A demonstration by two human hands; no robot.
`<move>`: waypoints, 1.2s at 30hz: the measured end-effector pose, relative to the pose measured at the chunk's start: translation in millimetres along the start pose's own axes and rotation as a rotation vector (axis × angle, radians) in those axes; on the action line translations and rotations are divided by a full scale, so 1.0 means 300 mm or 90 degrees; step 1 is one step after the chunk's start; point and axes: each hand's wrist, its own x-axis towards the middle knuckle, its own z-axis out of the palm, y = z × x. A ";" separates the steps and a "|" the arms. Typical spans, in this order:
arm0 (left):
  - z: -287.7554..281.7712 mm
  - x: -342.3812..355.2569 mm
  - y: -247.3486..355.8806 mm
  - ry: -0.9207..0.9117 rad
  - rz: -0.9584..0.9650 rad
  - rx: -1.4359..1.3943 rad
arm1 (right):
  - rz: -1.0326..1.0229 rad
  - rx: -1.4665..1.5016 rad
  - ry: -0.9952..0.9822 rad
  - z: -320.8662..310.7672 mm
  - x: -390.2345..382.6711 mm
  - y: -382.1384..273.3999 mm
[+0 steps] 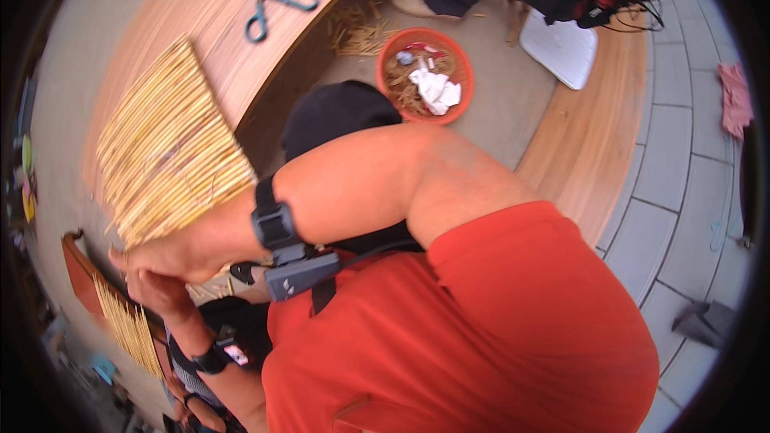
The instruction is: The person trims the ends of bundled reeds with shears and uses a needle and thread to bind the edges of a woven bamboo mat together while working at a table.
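A mat of yellow stalks (172,144) laid side by side covers the wooden bench top at left. Close to its near left corner, my right hand (172,256) reaches across from the right, fingers bent together. Just below it, my left hand (160,290) is curled and almost touches the right one. Whatever the fingers hold is hidden and too blurred to name. Scissors (269,4) with teal handles lie spread on the bench beyond the mat.
An orange basket (465,84) with scraps and white tissue stands on the floor, near loose stalk pieces (361,36). A white lid-like panel (559,48) lies at right. More stalks (128,329) lie lower left, near another person's hand (204,413).
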 end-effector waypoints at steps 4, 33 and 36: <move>-0.076 0.022 0.428 -0.094 0.251 -0.242 | 0.084 0.109 0.025 0.022 -0.108 -0.018; -0.039 -0.186 0.502 -0.175 -0.227 -0.912 | 0.134 0.126 -0.072 -0.002 -0.256 0.041; -0.024 -0.142 0.443 -0.129 -0.170 -0.555 | 0.177 0.380 -0.212 0.013 -0.275 0.024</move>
